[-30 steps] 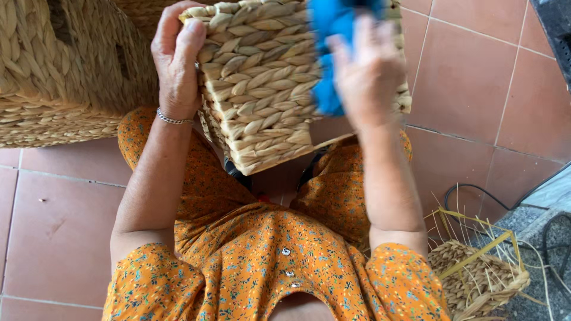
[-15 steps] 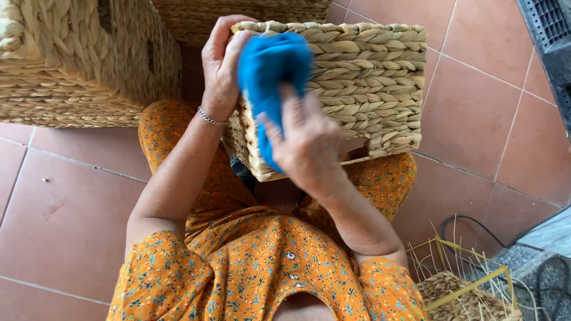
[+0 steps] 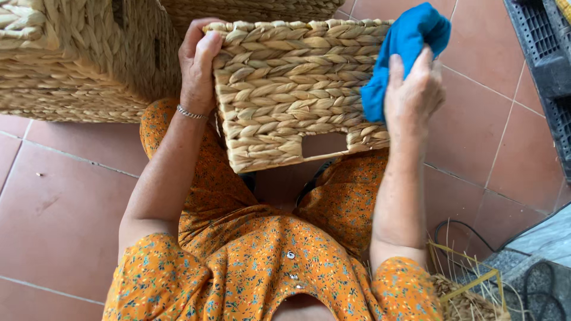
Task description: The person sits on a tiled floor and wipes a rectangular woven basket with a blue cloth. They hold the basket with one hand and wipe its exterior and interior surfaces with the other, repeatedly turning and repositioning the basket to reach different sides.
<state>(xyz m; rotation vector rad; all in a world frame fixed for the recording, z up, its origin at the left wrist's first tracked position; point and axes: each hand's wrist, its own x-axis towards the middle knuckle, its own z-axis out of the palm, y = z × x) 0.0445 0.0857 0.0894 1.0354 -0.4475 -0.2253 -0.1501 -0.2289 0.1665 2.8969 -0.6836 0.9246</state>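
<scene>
Now my right hand (image 3: 411, 89) — which half a second ago pressed the blue cloth (image 3: 404, 50) flat against the middle of the woven basket's (image 3: 285, 89) face — has swept to its right edge, fingers closed around the bunched cloth at that corner. My left hand (image 3: 197, 65) stays clamped on the opposite corner, thumb and fingers wrapped over the rim, holding the basket tilted above my lap, its cut-out handle slot toward me. One pass across this side looks complete — I judge the wiping has reached the face's end.

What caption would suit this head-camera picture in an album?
Left hand grips a woven basket while right hand presses a blue cloth against its side.
</scene>
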